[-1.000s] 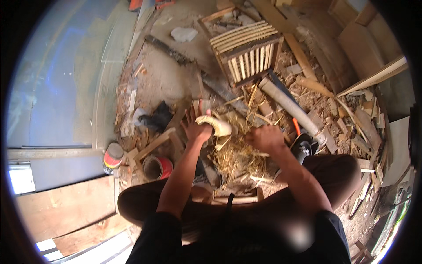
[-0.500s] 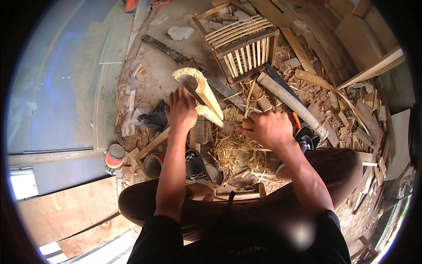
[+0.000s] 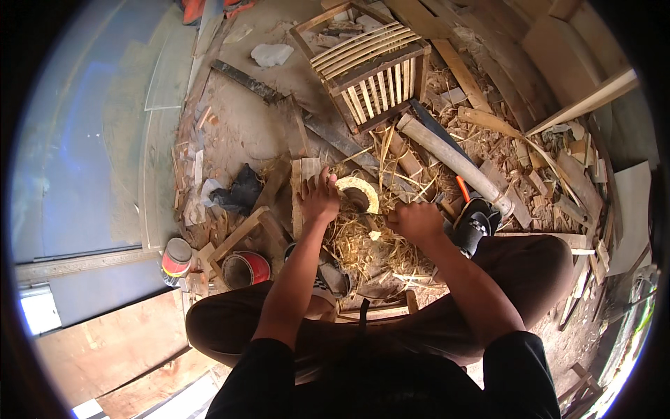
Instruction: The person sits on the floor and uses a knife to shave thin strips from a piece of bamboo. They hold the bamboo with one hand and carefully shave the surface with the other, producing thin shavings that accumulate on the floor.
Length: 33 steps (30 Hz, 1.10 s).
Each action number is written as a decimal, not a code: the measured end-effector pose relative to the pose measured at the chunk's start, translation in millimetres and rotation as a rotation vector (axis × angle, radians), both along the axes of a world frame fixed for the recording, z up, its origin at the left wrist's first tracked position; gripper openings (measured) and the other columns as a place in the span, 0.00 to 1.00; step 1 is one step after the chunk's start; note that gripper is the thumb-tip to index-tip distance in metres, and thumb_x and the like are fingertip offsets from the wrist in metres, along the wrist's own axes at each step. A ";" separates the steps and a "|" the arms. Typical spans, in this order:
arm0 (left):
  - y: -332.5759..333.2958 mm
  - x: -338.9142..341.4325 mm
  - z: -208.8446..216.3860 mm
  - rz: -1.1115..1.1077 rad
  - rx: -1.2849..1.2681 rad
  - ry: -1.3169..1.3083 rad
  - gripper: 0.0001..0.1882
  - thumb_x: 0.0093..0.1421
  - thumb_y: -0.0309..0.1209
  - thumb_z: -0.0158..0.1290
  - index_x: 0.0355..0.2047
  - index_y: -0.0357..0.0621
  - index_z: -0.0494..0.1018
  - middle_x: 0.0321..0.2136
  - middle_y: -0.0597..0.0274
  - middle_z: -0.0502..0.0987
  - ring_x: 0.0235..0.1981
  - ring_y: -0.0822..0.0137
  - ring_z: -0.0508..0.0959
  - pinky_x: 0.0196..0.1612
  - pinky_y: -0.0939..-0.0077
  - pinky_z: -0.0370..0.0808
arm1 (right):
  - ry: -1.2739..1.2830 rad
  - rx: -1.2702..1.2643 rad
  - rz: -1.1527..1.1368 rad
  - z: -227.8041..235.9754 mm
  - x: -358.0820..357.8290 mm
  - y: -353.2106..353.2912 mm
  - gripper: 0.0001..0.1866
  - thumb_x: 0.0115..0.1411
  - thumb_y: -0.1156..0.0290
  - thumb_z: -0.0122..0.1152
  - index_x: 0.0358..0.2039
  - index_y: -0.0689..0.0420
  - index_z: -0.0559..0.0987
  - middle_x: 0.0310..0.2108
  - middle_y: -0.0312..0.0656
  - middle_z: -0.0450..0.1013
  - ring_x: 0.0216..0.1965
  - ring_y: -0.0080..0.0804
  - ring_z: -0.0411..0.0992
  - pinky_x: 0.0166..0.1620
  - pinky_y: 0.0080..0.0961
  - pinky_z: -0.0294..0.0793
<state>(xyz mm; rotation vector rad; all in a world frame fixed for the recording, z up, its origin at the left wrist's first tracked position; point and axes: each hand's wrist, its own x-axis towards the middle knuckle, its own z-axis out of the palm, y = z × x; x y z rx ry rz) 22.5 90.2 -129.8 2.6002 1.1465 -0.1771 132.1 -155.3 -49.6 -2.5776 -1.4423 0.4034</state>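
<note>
A curved, split length of bamboo (image 3: 364,186) stands between my hands, its pale rough-cut end facing up. My left hand (image 3: 321,198) grips its left side, the fingers partly hidden. My right hand (image 3: 417,222) is closed around a knife, whose thin blade (image 3: 373,214) points left and meets the near edge of the bamboo's end. Its handle is hidden in the fist now; the earlier frame shows a rounded wooden handle. Under the bamboo lies a heap of straw-coloured shavings (image 3: 391,258), with a small pale chip (image 3: 375,236) near the blade.
Ahead stands a slatted wooden frame (image 3: 373,70). A long bamboo pole (image 3: 453,162) lies right of it, beside an orange-handled tool (image 3: 462,188). On the left are a red bucket (image 3: 257,268) and a paint can (image 3: 177,257). Wood scraps (image 3: 544,185) litter the right side.
The bamboo has come down and turned from lying slanted to showing its cut end. My left hand has moved right and lower; my right hand with the knife has dropped slightly nearer.
</note>
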 end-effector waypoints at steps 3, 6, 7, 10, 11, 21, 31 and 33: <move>10.7 -3.5 -5.0 -0.007 -0.075 -0.016 0.26 0.72 0.54 0.34 0.66 0.65 0.62 0.62 0.52 0.67 0.67 0.47 0.61 0.66 0.39 0.55 | 0.000 -0.012 0.008 -11.4 -7.2 2.8 0.18 0.58 0.48 0.63 0.30 0.51 0.83 0.24 0.43 0.80 0.26 0.41 0.81 0.29 0.39 0.81; 28.0 -15.7 -6.4 -0.065 -0.109 -0.399 0.23 0.71 0.51 0.40 0.55 0.53 0.74 0.44 0.48 0.79 0.52 0.45 0.75 0.57 0.50 0.67 | 0.056 -0.089 -0.001 -7.3 -15.9 18.0 0.18 0.61 0.48 0.61 0.33 0.52 0.83 0.26 0.43 0.81 0.27 0.41 0.82 0.30 0.39 0.81; 40.5 -16.8 -4.6 -0.135 -0.097 -0.555 0.25 0.71 0.52 0.40 0.51 0.46 0.74 0.40 0.45 0.80 0.45 0.41 0.77 0.52 0.52 0.70 | 0.086 -0.121 0.001 -1.0 -18.1 25.2 0.19 0.62 0.49 0.60 0.34 0.52 0.82 0.27 0.44 0.81 0.28 0.41 0.82 0.30 0.39 0.81; 70.9 -22.6 13.9 0.069 -0.095 -0.822 0.30 0.72 0.52 0.39 0.43 0.34 0.74 0.38 0.38 0.78 0.42 0.37 0.76 0.48 0.51 0.70 | 0.203 -0.128 0.014 21.1 -21.3 38.1 0.16 0.64 0.55 0.58 0.38 0.55 0.83 0.33 0.46 0.81 0.34 0.42 0.83 0.36 0.41 0.83; 86.5 -27.8 25.0 0.128 0.002 -0.840 0.31 0.72 0.53 0.38 0.42 0.31 0.74 0.38 0.36 0.77 0.42 0.37 0.76 0.48 0.51 0.70 | 0.229 -0.115 0.006 21.2 -22.5 43.4 0.17 0.64 0.56 0.57 0.38 0.56 0.83 0.33 0.46 0.81 0.34 0.43 0.83 0.36 0.42 0.83; 47.9 8.8 298.5 -0.354 -0.111 -0.500 0.29 0.71 0.53 0.43 0.64 0.49 0.68 0.58 0.47 0.74 0.61 0.52 0.72 0.63 0.54 0.66 | 0.338 0.023 -0.035 -2.4 -18.4 45.9 0.24 0.64 0.55 0.58 0.51 0.60 0.69 0.30 0.55 0.80 0.33 0.55 0.80 0.37 0.49 0.80; 1.1 -33.1 287.4 -0.293 -0.356 -0.486 0.36 0.60 0.43 0.64 0.67 0.54 0.63 0.41 0.52 0.82 0.34 0.63 0.85 0.43 0.66 0.79 | 0.641 0.396 -0.059 -13.2 -50.2 21.2 0.21 0.60 0.68 0.65 0.49 0.61 0.68 0.30 0.59 0.77 0.34 0.60 0.78 0.37 0.46 0.77; -10.0 -31.0 290.7 -0.301 -0.383 -0.398 0.36 0.60 0.41 0.64 0.67 0.54 0.63 0.43 0.50 0.82 0.34 0.61 0.86 0.42 0.65 0.79 | 0.656 0.401 -0.114 -0.4 -55.4 18.6 0.21 0.59 0.69 0.70 0.48 0.61 0.70 0.29 0.56 0.76 0.32 0.56 0.78 0.35 0.41 0.75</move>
